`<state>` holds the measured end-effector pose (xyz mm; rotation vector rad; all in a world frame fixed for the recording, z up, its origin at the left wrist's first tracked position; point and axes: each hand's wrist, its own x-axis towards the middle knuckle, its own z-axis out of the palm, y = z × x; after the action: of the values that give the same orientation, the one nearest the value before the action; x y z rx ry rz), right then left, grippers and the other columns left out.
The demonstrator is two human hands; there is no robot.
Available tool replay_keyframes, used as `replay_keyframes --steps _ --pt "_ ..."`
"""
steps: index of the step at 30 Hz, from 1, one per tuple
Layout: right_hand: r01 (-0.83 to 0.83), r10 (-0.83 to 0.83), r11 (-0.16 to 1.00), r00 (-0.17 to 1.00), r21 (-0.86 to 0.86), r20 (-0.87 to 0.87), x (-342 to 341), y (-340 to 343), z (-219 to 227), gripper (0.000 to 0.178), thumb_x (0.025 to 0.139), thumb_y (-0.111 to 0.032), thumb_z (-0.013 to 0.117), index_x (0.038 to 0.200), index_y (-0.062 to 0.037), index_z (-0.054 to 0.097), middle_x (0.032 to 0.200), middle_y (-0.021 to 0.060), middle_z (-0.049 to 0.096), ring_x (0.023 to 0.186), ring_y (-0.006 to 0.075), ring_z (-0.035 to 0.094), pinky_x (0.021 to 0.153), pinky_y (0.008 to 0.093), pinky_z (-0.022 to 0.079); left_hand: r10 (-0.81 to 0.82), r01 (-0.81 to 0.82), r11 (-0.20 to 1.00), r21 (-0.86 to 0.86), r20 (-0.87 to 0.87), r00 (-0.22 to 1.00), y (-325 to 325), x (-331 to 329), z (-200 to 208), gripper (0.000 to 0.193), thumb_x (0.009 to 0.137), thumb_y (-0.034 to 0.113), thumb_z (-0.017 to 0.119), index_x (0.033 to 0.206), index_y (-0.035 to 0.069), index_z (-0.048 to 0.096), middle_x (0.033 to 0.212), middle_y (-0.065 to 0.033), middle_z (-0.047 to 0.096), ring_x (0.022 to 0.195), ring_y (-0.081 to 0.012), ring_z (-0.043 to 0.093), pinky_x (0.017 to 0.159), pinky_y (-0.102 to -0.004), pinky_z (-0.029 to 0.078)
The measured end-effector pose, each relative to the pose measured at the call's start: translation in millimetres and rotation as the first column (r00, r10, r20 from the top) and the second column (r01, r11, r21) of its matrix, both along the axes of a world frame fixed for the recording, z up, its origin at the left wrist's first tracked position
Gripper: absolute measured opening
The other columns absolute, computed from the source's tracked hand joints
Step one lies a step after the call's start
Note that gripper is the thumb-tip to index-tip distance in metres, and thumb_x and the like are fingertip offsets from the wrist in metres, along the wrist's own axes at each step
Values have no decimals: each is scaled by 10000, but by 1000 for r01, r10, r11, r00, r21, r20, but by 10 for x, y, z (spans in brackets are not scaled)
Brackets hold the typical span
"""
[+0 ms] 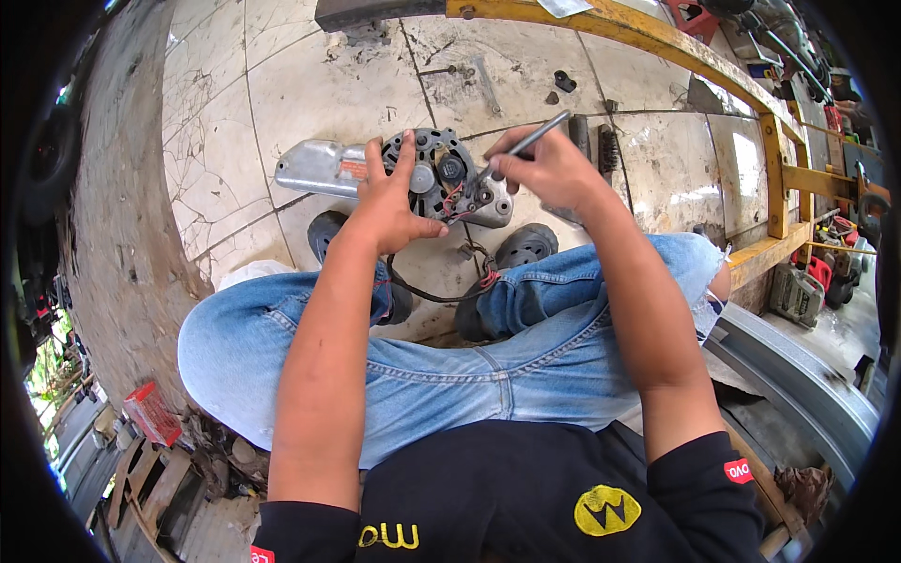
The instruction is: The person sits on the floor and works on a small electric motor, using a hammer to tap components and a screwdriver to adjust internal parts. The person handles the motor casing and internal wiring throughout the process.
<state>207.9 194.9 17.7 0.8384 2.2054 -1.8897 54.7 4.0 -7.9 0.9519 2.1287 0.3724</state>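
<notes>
On the tiled floor between my feet lies a metal machine housing [424, 178] with a round, slotted motor end and a long silver arm pointing left. Thin red wires show inside it, and a black cable [418, 293] with bare-looking ends loops out toward me. My left hand [387, 202] rests on the housing with fingers spread and thumb stretched to the right. In my right hand [544, 169] is a slim grey metal rod-shaped tool [540, 133], slanted, its lower end down at the wiring on the housing's right side. Exactly where its tip touches is hidden.
A yellow metal frame [648, 38] runs along the far and right sides. A dark brush [608, 150], a spanner [486, 86] and small dark parts [564, 82] lie on the tiles. At left is a worn wooden board [113, 206]; a red box [152, 414] sits lower left.
</notes>
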Motion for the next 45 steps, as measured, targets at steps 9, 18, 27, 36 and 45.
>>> replay_keyframes --steps 9,18,27,36,45 --pt "-58 56 997 998 -50 -33 10 -83 -102 141 910 -90 661 975 35 667 773 67 667 638 120 625 592 279 500 -4 4 1000 5 -9 1000 -15 -2 0 1404 549 317 956 1586 284 11 1596 -224 -27 1322 -556 346 1117 -508 381" --pt "-133 133 988 991 -82 -7 22 -112 29 189 904 -132 661 984 39 659 760 74 662 619 125 622 549 285 483 -21 22 999 -48 7 1000 7 -36 23 1447 514 331 967 1589 235 3 1584 -274 -36 1416 -501 247 1165 -435 306" --pt "-49 52 986 999 -160 13 -13 27 89 180 899 -138 643 955 31 664 769 97 673 586 130 615 548 281 480 -29 29 998 -51 -6 1000 6 -31 83 1447 514 351 963 1592 181 13 1570 -310 -24 1457 -476 190 1185 -397 259" --pt "105 -104 994 994 26 -34 -30 138 47 187 908 -143 633 953 36 665 747 69 650 610 136 628 598 294 492 -38 38 999 -10 -6 999 14 -26 42 1446 511 327 963 1592 191 12 1570 -320 -32 1469 -464 177 1192 -385 238" --pt "178 -173 978 983 105 -55 -22 228 -17 233 892 -179 646 972 37 681 771 97 696 620 149 659 582 310 510 -50 49 999 22 7 999 8 -38 45 1444 517 316 961 1591 181 5 1575 -322 -51 1471 -456 180 1191 -380 247"
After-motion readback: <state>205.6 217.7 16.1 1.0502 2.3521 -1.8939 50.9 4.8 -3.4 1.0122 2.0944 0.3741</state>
